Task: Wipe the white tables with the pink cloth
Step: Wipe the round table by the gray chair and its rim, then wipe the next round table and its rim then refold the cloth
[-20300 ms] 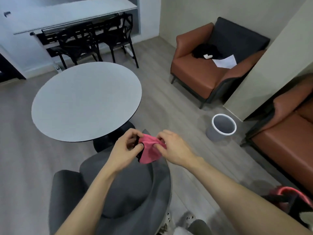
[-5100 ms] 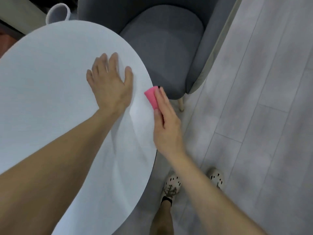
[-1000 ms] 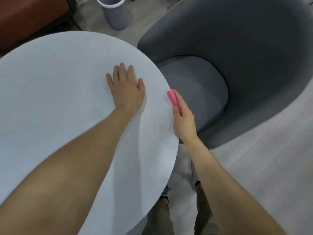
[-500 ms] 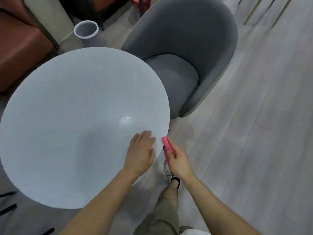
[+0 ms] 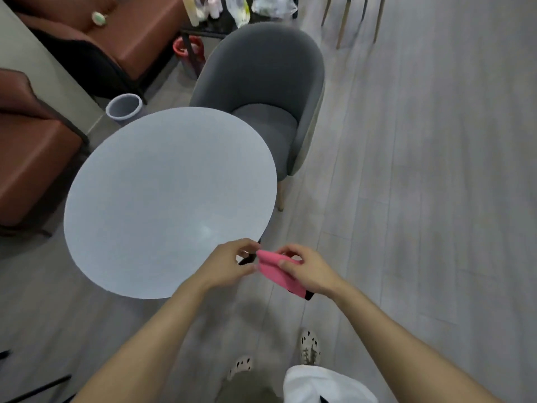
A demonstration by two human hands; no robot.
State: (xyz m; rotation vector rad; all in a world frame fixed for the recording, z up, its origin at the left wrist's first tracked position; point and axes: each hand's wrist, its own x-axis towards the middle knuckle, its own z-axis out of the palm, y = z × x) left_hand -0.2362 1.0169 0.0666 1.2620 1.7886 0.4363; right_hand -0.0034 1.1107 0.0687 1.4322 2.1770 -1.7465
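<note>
My left hand [image 5: 225,264] and right hand [image 5: 308,271] both pinching the pink cloth [image 5: 276,271], held off the round white tabletop [image 5: 162,199], grey chair [image 5: 261,91] beyond

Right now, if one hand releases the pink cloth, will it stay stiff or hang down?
Probably floppy: the pink cloth bends and creases between the left hand and the right hand, so a freed end would likely droop. It seems light, since a fingertip pinch carries it. Its matte surface probably grips rather than slips.

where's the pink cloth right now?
Head view, lower centre: the pink cloth is held between the left hand and right hand, just off the near right edge of the round white table.
</note>
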